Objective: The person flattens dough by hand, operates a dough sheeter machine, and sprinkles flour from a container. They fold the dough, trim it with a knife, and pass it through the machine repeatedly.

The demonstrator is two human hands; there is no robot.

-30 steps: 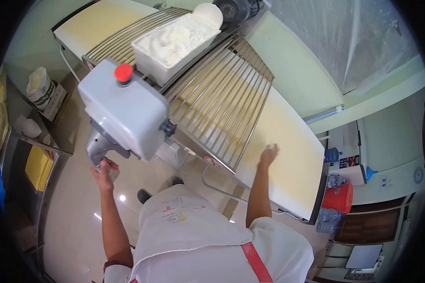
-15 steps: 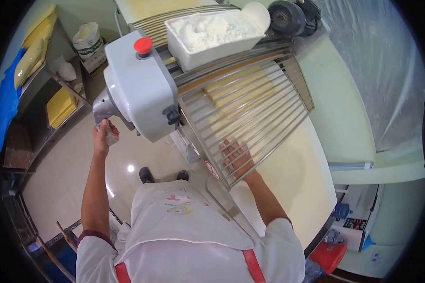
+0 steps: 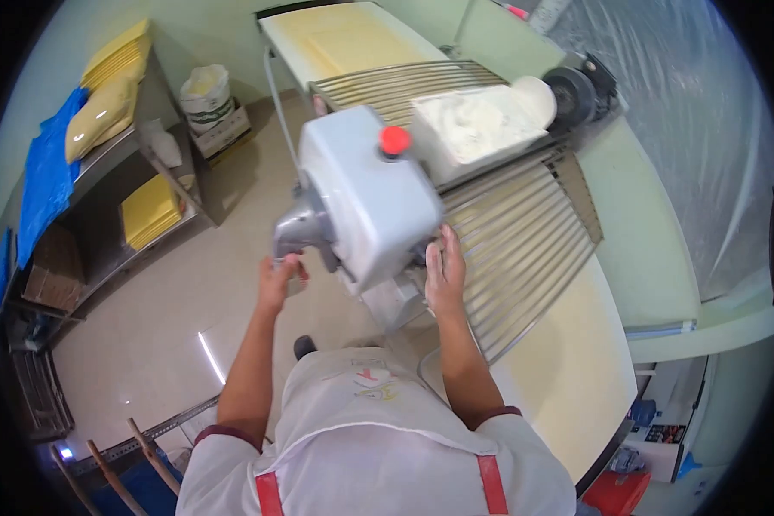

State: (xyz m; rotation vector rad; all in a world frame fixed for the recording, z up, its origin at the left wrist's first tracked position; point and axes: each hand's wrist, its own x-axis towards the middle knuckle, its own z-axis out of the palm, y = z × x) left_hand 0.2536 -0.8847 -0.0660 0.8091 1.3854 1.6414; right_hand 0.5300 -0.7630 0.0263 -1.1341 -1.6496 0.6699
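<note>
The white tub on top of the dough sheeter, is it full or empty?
Full. The white tub is heaped with white flour to its rim, resting on the wire guard behind the red stop button.

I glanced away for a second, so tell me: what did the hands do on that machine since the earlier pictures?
The right hand left the belt, passed under the wire guard, and now lies flat against the side of the grey housing. The left hand stayed at the metal lever on the housing's left side. The flour tub still sits on top.
</note>
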